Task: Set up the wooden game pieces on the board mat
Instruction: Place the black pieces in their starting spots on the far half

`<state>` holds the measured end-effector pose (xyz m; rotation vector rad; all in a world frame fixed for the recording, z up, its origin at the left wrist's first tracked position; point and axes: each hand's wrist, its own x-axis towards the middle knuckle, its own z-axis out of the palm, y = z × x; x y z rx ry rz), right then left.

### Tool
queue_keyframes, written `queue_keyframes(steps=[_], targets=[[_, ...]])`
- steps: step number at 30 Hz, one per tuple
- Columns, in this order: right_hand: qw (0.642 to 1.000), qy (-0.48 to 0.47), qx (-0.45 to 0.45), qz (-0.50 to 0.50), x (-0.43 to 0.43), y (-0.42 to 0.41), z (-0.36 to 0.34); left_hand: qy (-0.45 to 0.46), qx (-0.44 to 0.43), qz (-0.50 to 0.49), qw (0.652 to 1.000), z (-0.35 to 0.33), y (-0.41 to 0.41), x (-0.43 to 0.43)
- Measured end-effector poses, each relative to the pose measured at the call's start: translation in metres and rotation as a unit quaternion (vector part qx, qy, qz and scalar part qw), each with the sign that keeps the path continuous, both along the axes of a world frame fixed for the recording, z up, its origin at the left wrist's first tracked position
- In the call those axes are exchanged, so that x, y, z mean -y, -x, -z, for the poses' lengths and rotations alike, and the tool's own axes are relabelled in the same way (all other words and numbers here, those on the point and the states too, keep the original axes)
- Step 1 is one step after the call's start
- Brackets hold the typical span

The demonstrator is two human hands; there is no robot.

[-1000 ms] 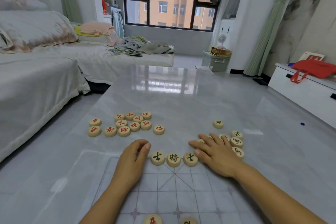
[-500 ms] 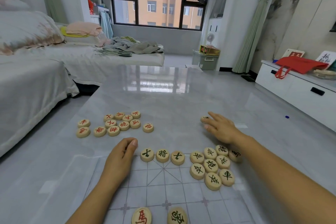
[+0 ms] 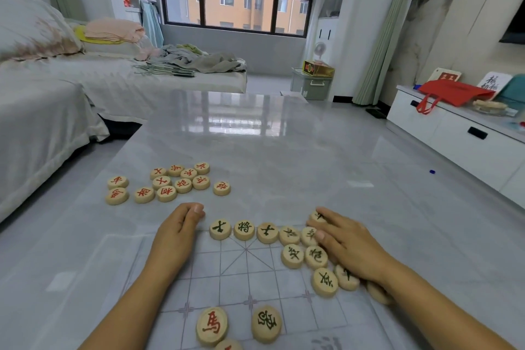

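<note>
Flat, straight fingers [image 3: 335,220] of the right hand [image 3: 350,246] on round green-lettered wooden pieces [image 3: 292,256] could knock the row [image 3: 244,230] askew; left hand [image 3: 177,231] rests loosely curled.

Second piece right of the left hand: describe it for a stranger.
On the grey table lies a gridded mat. Along its far edge, black-lettered pieces run from the left hand; the second piece bears a busier character than its cross-marked neighbours.
</note>
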<state>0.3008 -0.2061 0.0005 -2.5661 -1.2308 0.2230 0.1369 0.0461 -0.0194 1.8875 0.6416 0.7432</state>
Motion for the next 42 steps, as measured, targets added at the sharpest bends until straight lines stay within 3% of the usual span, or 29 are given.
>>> queue_keyframes(steps=[2, 4, 7, 10, 14, 17, 20, 23, 27, 31, 34, 37, 42], targets=[[0.99, -0.064, -0.126, 0.001, 0.009, 0.024, -0.01, 0.008, 0.008, -0.002, 1.0, -0.001, 0.002, 0.0], [0.929, -0.224, -0.289, 0.049, 0.017, 0.036, -0.024, 0.019, 0.017, -0.005, 1.0, -0.003, 0.004, 0.0], [0.87, -0.39, -0.245, 0.177, 0.033, 0.023, -0.022, 0.06, 0.042, -0.005, 0.997, -0.007, 0.008, 0.002], [0.883, -0.37, -0.204, 0.207, 0.04, 0.025, 0.002, 0.049, 0.023, 0.01, 0.998, -0.011, 0.009, 0.006], [0.9, -0.348, -0.211, 0.157, 0.04, 0.029, 0.013, -0.151, -0.056, 0.062, 0.985, -0.018, 0.007, 0.022], [0.904, -0.341, -0.206, 0.154, 0.038, 0.026, 0.012, -0.277, -0.069, 0.198, 0.938, -0.04, -0.009, 0.063], [0.907, -0.333, -0.227, 0.12, 0.033, 0.03, 0.013, -0.372, -0.168, 0.301, 0.862, -0.048, -0.04, 0.107], [0.873, -0.372, -0.295, 0.113, 0.029, 0.031, 0.006, -0.389, -0.249, 0.333, 0.822, -0.043, -0.053, 0.127], [0.815, -0.411, -0.395, 0.11, 0.027, 0.029, 0.006, -0.394, -0.264, 0.368, 0.8, -0.034, -0.032, 0.133], [0.752, -0.466, -0.452, 0.115, 0.027, 0.027, 0.005, -0.276, -0.223, 0.366, 0.86, -0.044, -0.006, 0.12], [0.749, -0.493, -0.424, 0.128, 0.031, 0.022, 0.002, -0.297, -0.165, 0.291, 0.894, -0.043, -0.004, 0.106], [0.759, -0.485, -0.417, 0.123, 0.03, 0.024, 0.006, -0.352, -0.125, 0.291, 0.881, -0.037, -0.004, 0.107], [0.769, -0.477, -0.41, 0.113, 0.028, 0.025, 0.012, -0.329, -0.094, 0.16, 0.926, -0.035, 0.001, 0.074]])
